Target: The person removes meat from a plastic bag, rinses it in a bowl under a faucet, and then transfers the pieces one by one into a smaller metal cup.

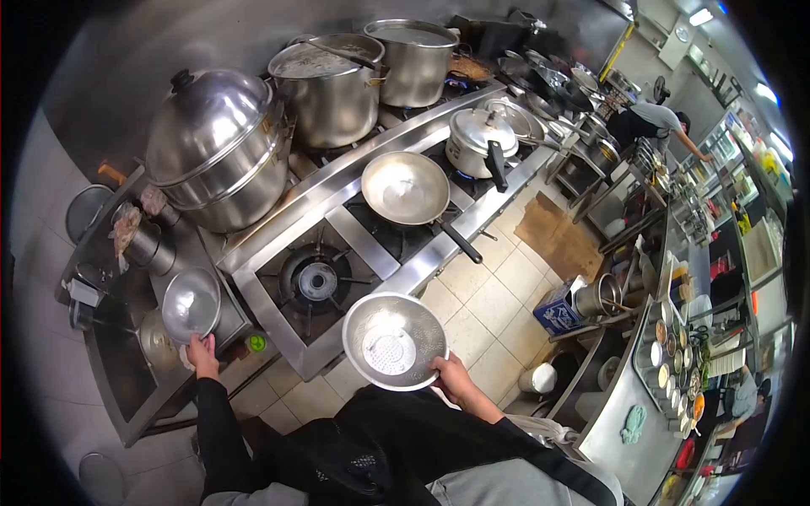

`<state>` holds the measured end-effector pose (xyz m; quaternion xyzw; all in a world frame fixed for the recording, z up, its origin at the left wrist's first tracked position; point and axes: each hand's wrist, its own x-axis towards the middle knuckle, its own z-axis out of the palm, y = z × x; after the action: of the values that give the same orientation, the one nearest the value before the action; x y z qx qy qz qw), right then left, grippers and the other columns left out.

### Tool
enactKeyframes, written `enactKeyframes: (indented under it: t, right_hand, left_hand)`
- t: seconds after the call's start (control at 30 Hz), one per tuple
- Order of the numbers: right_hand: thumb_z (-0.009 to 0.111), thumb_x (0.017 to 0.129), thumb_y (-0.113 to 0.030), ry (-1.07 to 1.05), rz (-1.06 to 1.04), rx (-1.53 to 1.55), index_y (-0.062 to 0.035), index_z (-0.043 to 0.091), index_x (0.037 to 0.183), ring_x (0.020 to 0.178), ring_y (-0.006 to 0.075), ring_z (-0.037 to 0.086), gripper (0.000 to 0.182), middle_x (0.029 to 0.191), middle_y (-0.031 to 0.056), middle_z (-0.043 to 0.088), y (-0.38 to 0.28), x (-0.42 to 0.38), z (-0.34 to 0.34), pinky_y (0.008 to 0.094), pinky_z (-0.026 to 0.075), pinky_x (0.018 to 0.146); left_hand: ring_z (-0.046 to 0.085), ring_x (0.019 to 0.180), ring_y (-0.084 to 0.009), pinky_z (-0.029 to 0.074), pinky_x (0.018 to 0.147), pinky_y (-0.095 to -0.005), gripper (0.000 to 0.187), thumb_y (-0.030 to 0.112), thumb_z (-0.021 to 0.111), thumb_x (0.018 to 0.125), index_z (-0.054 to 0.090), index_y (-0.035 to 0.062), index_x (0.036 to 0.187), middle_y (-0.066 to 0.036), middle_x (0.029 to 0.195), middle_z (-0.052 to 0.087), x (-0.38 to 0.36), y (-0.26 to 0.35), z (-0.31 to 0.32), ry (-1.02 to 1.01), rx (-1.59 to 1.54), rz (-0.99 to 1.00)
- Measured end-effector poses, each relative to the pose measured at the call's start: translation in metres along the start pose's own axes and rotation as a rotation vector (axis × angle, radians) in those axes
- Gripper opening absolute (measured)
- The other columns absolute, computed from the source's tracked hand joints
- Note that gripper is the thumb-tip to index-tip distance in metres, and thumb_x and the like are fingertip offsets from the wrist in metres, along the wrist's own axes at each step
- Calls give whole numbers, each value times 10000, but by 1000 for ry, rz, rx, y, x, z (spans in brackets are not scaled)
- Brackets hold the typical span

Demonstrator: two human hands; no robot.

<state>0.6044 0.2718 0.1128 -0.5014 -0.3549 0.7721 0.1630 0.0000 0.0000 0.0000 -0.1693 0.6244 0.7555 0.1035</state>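
Note:
My left hand (202, 356) grips the near rim of a metal bowl (191, 304), tilted above the sink area at the left. Nothing shows inside that bowl. In my right hand (456, 377) is a metal colander (395, 341), its rim between thumb and fingers, with small holes across the base. The colander hangs in front of the stove's near edge, beside a bare burner (316, 281). A frying pan (407, 188) rests on the burner behind, its black handle pointing towards me.
A pressure cooker (482, 142) stands right of the pan, its handle jutting over the stove edge. A large steamer (221, 152) and tall stockpots (327, 93) line the back. At right is a counter (620, 451) with ingredient containers. Two people (654, 122) work farther off.

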Motion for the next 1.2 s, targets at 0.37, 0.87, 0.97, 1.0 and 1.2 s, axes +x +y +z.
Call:
enactKeyframes:
  t: [0.37,0.87,0.97,1.0,1.2]
  right_hand:
    - [610,791,-173,-625,-149,-88,17,584,1113,1065,255,549,375,1111,126,601,-91,129,222,389,394,987]
    - [600,892,-188,-528,-236,-456,53,530,1303,1029,327,578,482,1203,179,589,-89,71,471,449,479,884]
    - [561,882,-185,-747,-395,-341,20,505,1303,1138,270,564,472,1254,137,577,-63,103,526,404,444,980]
    - [559,906,-185,-731,-442,-439,13,465,1357,1195,266,545,501,1309,143,557,-55,132,535,406,426,1014]
    - [519,937,-232,-561,-788,-868,59,535,1288,1086,245,569,456,1181,165,632,-71,98,628,335,439,954]
  left_hand:
    - [611,912,-135,505,801,-286,633,348,747,858,493,55,1359,-65,1047,634,-142,198,-81,231,297,498]
    - [690,979,-311,536,835,-398,281,232,620,891,723,55,1083,-199,1049,707,-198,729,-363,1175,1074,1494]
    - [688,986,-356,537,844,-435,428,247,663,774,706,40,1146,-219,1069,710,-167,812,-447,1276,2191,900]
    - [698,912,-316,549,773,-405,397,234,672,753,709,30,1092,-193,1007,726,-125,851,-497,1070,1905,705]
    - [636,1029,-310,486,905,-398,473,275,702,814,617,-39,1157,-247,1114,654,-85,924,-543,688,2389,752]
